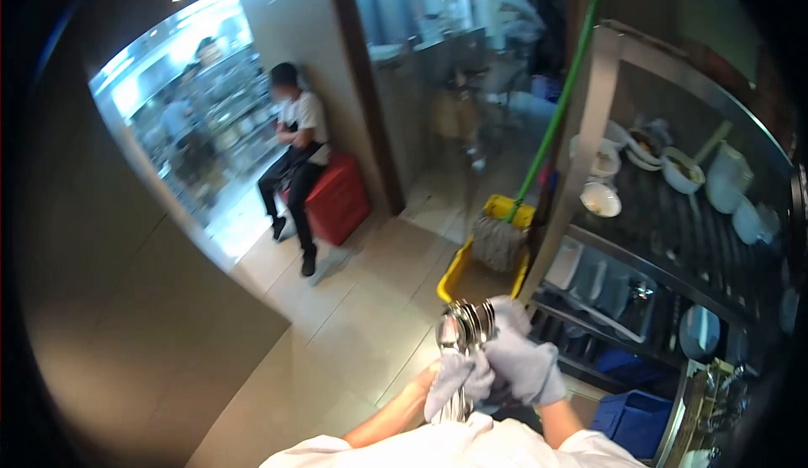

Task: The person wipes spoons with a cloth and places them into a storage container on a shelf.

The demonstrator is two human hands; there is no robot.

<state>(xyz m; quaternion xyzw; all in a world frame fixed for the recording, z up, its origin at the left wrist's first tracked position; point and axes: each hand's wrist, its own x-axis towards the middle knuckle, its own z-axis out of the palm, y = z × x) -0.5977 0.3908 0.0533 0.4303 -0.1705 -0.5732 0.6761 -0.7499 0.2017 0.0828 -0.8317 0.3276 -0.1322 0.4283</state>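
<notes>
A single head camera is looking from the wearer's brow, facing forward and down past the white shirt, which is filling the bottom edge. The left hand, right hand and cutlery are showing close up, low and just right of centre. The lens is taking in a very wide field, its corners darkening and its straight lines bowing and leaning. The metal rack is standing fairly near on the right; the mop bucket is sitting a little farther ahead. The seated person and the bright kitchen are appearing much farther off, upper left.
</notes>
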